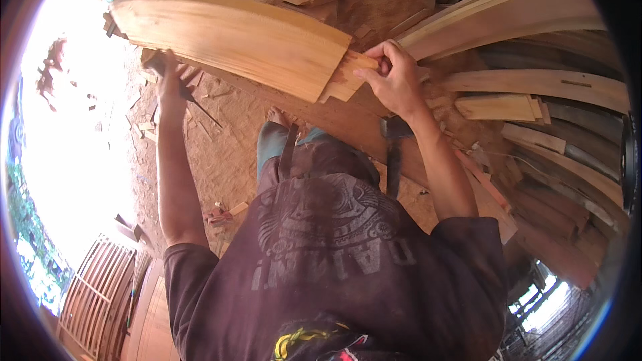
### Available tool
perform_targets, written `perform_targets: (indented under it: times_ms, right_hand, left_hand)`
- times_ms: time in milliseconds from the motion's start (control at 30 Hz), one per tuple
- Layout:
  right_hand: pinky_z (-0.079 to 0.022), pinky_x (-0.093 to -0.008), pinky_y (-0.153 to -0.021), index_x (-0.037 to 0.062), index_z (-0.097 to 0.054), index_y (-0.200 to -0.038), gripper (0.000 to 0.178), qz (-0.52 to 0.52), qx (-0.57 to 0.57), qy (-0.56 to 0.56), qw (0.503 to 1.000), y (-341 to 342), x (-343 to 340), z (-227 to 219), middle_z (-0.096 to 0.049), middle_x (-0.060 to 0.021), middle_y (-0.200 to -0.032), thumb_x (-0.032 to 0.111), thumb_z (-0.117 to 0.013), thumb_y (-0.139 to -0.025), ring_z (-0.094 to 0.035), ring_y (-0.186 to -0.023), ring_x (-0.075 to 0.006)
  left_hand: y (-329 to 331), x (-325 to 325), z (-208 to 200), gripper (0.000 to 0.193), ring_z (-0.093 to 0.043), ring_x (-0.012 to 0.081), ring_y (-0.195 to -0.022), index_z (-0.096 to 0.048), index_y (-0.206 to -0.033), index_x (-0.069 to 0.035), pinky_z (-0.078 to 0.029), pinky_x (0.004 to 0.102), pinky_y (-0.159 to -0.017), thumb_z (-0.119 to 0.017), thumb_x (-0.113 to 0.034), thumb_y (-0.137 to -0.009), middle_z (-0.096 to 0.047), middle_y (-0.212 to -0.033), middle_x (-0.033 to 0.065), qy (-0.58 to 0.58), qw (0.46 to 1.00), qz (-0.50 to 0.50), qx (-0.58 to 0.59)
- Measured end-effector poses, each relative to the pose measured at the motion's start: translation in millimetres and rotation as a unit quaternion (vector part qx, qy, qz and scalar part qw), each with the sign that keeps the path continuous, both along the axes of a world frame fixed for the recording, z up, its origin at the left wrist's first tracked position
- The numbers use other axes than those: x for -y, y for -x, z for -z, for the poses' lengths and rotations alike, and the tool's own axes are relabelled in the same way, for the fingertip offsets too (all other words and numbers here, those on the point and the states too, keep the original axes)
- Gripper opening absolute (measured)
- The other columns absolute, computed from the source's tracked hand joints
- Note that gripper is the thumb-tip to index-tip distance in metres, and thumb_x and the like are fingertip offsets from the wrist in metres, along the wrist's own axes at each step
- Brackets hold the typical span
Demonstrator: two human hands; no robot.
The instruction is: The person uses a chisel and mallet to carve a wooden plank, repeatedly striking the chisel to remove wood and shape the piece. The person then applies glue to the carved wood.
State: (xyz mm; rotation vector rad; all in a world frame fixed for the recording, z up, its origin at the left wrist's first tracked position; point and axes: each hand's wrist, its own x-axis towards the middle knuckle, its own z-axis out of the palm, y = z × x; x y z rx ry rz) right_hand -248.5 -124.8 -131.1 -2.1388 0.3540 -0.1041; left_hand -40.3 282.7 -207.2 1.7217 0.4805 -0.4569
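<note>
A wide pale wooden board (234, 33) with a cut tenon end lies tilted across a longer darker plank (334, 117). My right hand (394, 77) grips the board's narrow tenon end (351, 73), fingers closed over it. My left hand (167, 83) reaches under the board's far left part, closed around its lower edge; the fingers are partly hidden by the wood. My dark shirt fills the lower middle of the view.
A hammer (394, 150) lies on the plank below my right wrist. Stacked planks (555, 87) and curved boards (508, 7) sit at right. Offcuts and sawdust cover the floor (221, 154). A slatted wooden frame (100, 287) stands at lower left.
</note>
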Motion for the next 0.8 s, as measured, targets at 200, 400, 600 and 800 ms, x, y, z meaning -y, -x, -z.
perform_targets:
  times_ms: [200,400,600,800]
  right_hand:
    - [-0.052,-0.0400,-0.066,0.0058,-0.062,-0.092,0.019,-0.020,0.079,0.159,0.984,60.2,-43.9,-21.4,-0.060,-0.0091,-0.090,-0.002,-0.076,-0.082,-0.063,-0.077,-0.0273]
    - [-0.054,-0.0429,-0.070,0.0073,-0.059,-0.093,0.025,-0.024,0.046,0.162,0.985,106.4,-98.7,10.2,-0.061,-0.0101,-0.092,-0.004,-0.074,-0.076,-0.065,-0.086,-0.0315]
    - [-0.053,-0.0440,-0.072,0.0074,-0.058,-0.098,0.035,-0.061,-0.059,0.141,0.986,134.2,-143.6,56.3,-0.060,-0.0086,-0.096,0.001,-0.084,-0.076,-0.065,-0.088,-0.0298]
    - [-0.053,-0.0427,-0.073,0.0075,-0.057,-0.103,0.040,0.003,-0.077,0.149,0.986,131.2,-148.9,88.4,-0.059,-0.0086,-0.099,0.006,-0.088,-0.077,-0.064,-0.087,-0.0301]
  left_hand:
    - [2.0,-13.1,-36.8,0.094,-0.055,0.0288,-0.139,-0.032,-0.161,-0.002,-0.039,0.0481,-0.103,-0.043,-0.075,-0.103,-0.049,-0.157,0.0196,0.131,0.990,-0.038,-0.024]
    - [31.3,-63.1,-19.1,0.067,-0.059,0.0218,-0.110,-0.045,-0.154,-0.012,-0.047,0.0300,-0.076,-0.064,-0.051,-0.103,-0.058,-0.138,0.0076,0.138,0.981,-0.133,-0.013]
    - [56.3,-95.7,32.9,0.049,-0.059,0.0180,-0.106,-0.057,-0.144,-0.005,-0.048,0.0341,-0.080,-0.069,-0.029,-0.103,-0.058,-0.137,0.0033,0.085,0.992,-0.061,-0.073]
    - [25.3,-73.9,38.4,0.056,-0.069,0.0135,-0.093,-0.059,-0.136,-0.006,-0.052,0.0272,-0.067,-0.080,-0.039,-0.095,-0.070,-0.118,0.0043,0.041,0.994,0.094,-0.041]
